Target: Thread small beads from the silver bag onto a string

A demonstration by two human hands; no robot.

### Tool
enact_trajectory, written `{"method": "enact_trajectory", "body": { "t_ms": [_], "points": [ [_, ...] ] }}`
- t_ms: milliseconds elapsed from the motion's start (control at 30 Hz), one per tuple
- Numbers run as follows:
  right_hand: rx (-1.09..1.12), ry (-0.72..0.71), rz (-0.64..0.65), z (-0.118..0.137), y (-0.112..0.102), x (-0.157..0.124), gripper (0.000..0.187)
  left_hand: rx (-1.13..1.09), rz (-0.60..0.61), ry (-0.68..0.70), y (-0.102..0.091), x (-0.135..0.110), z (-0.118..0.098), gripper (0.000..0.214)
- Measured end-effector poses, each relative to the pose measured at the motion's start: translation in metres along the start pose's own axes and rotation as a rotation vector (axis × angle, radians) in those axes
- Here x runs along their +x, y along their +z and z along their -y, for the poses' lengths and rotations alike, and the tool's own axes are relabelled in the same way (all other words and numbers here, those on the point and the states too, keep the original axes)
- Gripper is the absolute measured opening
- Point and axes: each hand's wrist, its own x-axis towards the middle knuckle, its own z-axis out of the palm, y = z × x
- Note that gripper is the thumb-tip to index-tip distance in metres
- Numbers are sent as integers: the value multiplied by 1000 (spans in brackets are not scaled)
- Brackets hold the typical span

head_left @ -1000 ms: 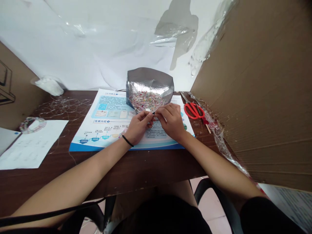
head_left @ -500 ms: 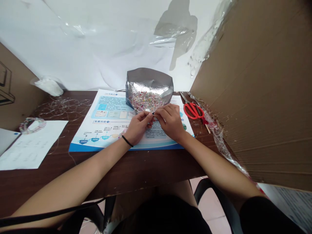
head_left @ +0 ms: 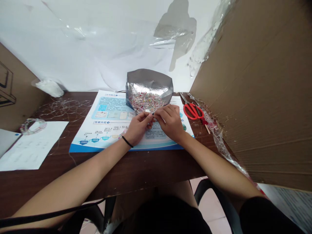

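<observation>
My left hand (head_left: 139, 128): pinched on a dark bit (head_left: 153, 114).
My right hand (head_left: 170, 123): curled beside it; I cannot tell its hold.
Beads (head_left: 146, 100): in bag (head_left: 149, 77), just beyond.

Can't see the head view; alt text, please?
The left hand and right hand come together at the fingertips over a printed sheet, in front of an open silvery bag of small beads; anything held is too small to tell. Red-handled scissors lie to the right, tangled clear line and a beaded ring to the left.
</observation>
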Motion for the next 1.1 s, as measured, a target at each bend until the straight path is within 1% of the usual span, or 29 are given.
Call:
{"method": "enact_trajectory", "body": {
  "t_ms": [333,467,600,733,967,1100],
  "points": [
    [-8,2,9,-1,0,0,13,-24,-38,5,1,-1,0,20],
    [-5,13,5,-1,1,0,13,-94,-47,-40,1,0,-2,20],
    [24,51,-38,-1,2,0,13,-172,-54,-99,-2,2,-3,22],
    [54,59,-71,-1,3,-1,10,-167,-42,-115,-5,3,-3,19],
    [61,86,-52,-1,4,-1,10,-160,6,-93,-4,4,-1,25],
    [45,92,-41,0,3,-1,12,-168,17,-90,-5,4,0,22]
  ]
}}
